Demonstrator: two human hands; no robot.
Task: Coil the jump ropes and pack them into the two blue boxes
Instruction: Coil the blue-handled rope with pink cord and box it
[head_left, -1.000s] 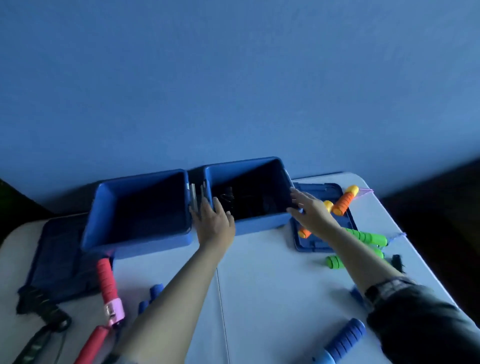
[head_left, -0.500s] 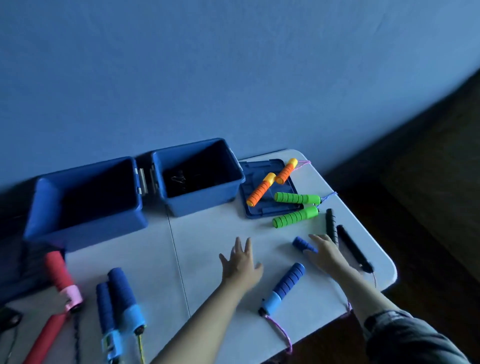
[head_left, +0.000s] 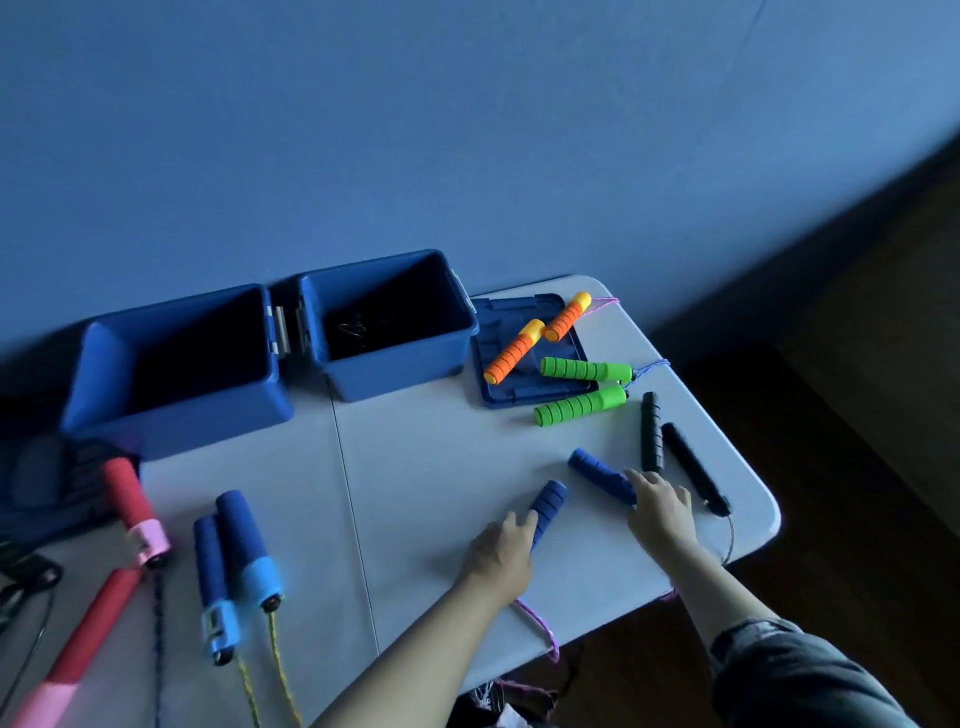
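Observation:
Two open blue boxes stand at the back of the white table: the left box and the right box, which holds something dark and tangled. A jump rope with two dark blue ribbed handles lies at the front right. My left hand grips the lower end of the nearer blue handle. My right hand rests with spread fingers on the end of the other blue handle. Its purple cord trails off the table's front edge.
A blue lid right of the boxes carries orange handles and green handles. Black handles lie near the right edge. Blue handles with light-blue caps and red-pink handles lie at the left.
Both hands left the right box and came down to the front right of the table. The left hand has closed on one blue handle and the right has reached the other.

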